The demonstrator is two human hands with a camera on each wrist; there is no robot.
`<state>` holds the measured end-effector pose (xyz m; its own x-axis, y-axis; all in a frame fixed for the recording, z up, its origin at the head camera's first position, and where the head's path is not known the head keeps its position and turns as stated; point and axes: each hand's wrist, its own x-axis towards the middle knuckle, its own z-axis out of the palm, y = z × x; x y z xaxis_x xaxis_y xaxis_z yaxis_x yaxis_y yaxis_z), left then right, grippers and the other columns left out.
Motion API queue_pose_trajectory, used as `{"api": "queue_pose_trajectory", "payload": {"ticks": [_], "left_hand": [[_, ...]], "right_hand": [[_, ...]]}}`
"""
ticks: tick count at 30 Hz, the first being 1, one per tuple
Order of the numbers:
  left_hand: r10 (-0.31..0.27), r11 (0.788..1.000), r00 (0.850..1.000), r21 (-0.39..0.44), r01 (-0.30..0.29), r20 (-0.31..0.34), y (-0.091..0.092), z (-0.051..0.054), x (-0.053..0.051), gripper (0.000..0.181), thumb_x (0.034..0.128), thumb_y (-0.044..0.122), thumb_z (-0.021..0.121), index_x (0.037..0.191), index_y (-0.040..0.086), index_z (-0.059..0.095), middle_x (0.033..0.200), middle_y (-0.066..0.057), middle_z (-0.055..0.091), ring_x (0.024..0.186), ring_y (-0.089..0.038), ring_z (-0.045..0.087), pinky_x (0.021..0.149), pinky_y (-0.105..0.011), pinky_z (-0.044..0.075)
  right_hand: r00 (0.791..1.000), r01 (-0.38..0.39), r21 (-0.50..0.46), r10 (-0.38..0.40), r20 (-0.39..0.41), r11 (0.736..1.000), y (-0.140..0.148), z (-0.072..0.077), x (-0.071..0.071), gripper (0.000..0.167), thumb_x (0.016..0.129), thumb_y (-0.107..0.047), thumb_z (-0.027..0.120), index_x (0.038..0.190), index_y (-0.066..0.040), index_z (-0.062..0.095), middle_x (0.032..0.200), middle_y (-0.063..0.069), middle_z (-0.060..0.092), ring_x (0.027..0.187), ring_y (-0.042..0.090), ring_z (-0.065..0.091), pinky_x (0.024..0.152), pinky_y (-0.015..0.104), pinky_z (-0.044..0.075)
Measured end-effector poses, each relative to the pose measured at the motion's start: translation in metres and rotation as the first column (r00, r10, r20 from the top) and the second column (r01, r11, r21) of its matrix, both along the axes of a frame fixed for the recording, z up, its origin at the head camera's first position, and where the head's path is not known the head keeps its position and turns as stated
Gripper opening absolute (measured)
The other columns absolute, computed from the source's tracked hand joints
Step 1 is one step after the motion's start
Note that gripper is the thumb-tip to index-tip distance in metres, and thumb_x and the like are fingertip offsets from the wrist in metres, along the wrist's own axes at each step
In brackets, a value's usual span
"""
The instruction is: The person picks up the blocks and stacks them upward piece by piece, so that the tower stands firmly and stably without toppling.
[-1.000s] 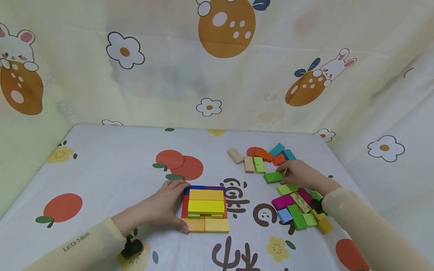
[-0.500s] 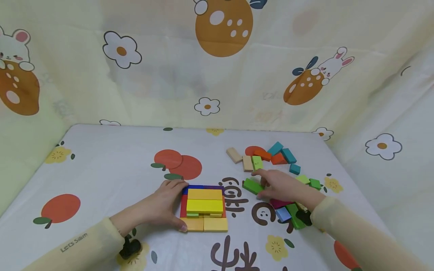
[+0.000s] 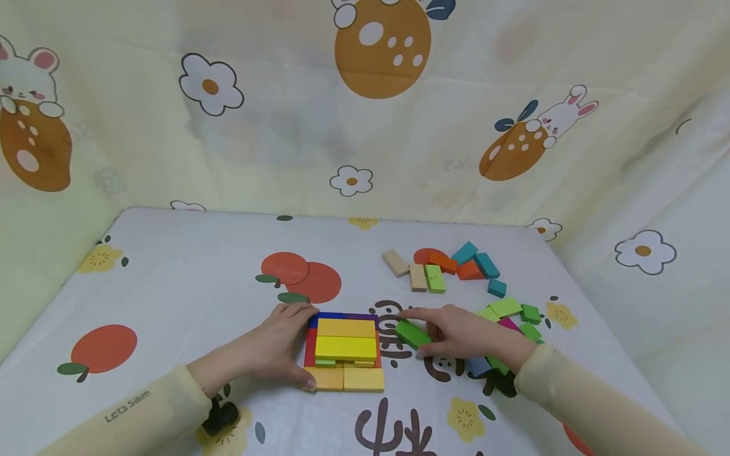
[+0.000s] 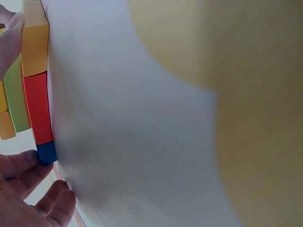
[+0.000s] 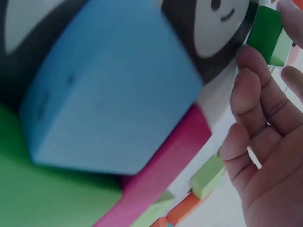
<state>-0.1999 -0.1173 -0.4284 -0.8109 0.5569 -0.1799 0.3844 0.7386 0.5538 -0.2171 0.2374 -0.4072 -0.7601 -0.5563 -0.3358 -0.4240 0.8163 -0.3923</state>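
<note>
Presently, green block (image 3: 413, 334): just right of your block stack (image 3: 345, 348), not touching; long axis slanting far-left to near-right.
Right hand (image 3: 461, 330): nearer to it, your thumb and index pinching it.
Left hand (image 3: 278, 345): your thumb and fingers grip the stack's left side.
Block's shift: leftward and toward you since half a second ago.
</note>
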Motion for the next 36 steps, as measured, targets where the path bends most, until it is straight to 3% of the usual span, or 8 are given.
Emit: {"api": "queue_pose_trajectory", "payload": {"ticks": [5, 10, 16, 23, 27, 31, 36], "left_hand": [[-0.002, 1.0, 1.0, -0.007, 0.002, 0.0, 0.001, 0.001, 0.0, 0.113, 0.0628, 0.049, 0.095, 0.152, 0.003, 0.042, 0.156, -0.015, 0.043, 0.143, -0.037, 0.034, 0.113, -0.059, 0.045], [-0.007, 1.0, 1.0, 0.0, 0.007, 0.004, 0.0, 0.001, 0.0, 0.114, 0.0628, 0.049, 0.095, 0.151, 0.002, 0.042, 0.155, -0.016, 0.042, 0.143, -0.038, 0.034, 0.113, -0.059, 0.044], [-0.012, 1.0, 1.0, -0.002, 0.012, 0.0, 0.0, 0.0, 0.0, 0.113, 0.0629, 0.05, 0.095, 0.151, 0.002, 0.042, 0.155, -0.016, 0.043, 0.142, -0.038, 0.035, 0.113, -0.059, 0.044], [-0.003, 1.0, 1.0, -0.006, 0.003, 0.008, 0.001, 0.0, 0.0, 0.113, 0.0629, 0.049, 0.095, 0.152, 0.004, 0.042, 0.156, -0.014, 0.042, 0.143, -0.037, 0.035, 0.113, -0.059, 0.045], [0.004, 1.0, 1.0, -0.011, -0.004, 0.015, 0.001, 0.0, 0.0, 0.114, 0.0629, 0.05, 0.095, 0.153, 0.005, 0.041, 0.157, -0.014, 0.042, 0.144, -0.036, 0.034, 0.113, -0.058, 0.045], [0.0, 1.0, 1.0, -0.013, 0.0, 0.01, 0.001, 0.0, 0.0, 0.114, 0.0639, 0.05, 0.094, 0.153, 0.004, 0.041, 0.158, -0.014, 0.041, 0.145, -0.036, 0.033, 0.114, -0.059, 0.043], [-0.007, 1.0, 1.0, -0.007, 0.007, 0.007, 0.0, 0.001, 0.001, 0.114, 0.0645, 0.049, 0.094, 0.153, 0.003, 0.04, 0.158, -0.015, 0.041, 0.145, -0.036, 0.034, 0.114, -0.058, 0.044]], "right_hand": [[0.999, 0.034, 0.04, -0.034, 0.012, 0.999, -0.007, 0.0, 0.005, 0.072, 0.087, -0.04, 0.081, 0.149, -0.023, 0.049, 0.068, -0.01, 0.055, 0.061, 0.008, 0.051, 0.059, 0.023, 0.045], [0.995, 0.084, 0.011, -0.084, 0.051, 0.996, -0.005, -0.004, 0.006, 0.079, 0.084, -0.029, 0.085, 0.15, -0.014, 0.044, 0.075, -0.01, 0.059, 0.068, 0.009, 0.055, 0.063, 0.023, 0.05], [0.997, 0.064, -0.056, -0.061, 0.056, 0.996, 0.002, -0.006, 0.003, 0.071, 0.085, -0.023, 0.084, 0.145, -0.009, 0.049, 0.076, -0.01, 0.058, 0.068, 0.007, 0.054, 0.063, 0.021, 0.051], [0.997, 0.044, -0.055, -0.041, 0.064, 0.998, 0.002, -0.001, 0.003, 0.064, 0.086, -0.02, 0.083, 0.141, -0.007, 0.053, 0.078, -0.009, 0.059, 0.07, 0.006, 0.054, 0.065, 0.021, 0.051], [0.994, 0.094, -0.013, -0.095, -0.046, 0.995, -0.004, 0.003, 0.007, 0.068, 0.083, -0.029, 0.086, 0.14, -0.009, 0.054, 0.086, -0.009, 0.063, 0.078, 0.008, 0.056, 0.067, 0.02, 0.052], [0.968, 0.136, -0.048, -0.143, -0.208, 0.99, -0.019, 0.014, 0.013, 0.069, 0.081, -0.034, 0.086, 0.139, -0.01, 0.056, 0.1, -0.004, 0.067, 0.09, 0.012, 0.059, 0.075, 0.025, 0.055], [0.937, 0.012, -0.069, -0.035, -0.348, 0.998, -0.058, 0.026, 0.023, 0.064, 0.083, -0.042, 0.083, 0.133, -0.01, 0.061, 0.119, 0.004, 0.067, 0.105, 0.02, 0.062, 0.088, 0.037, 0.059]]}}
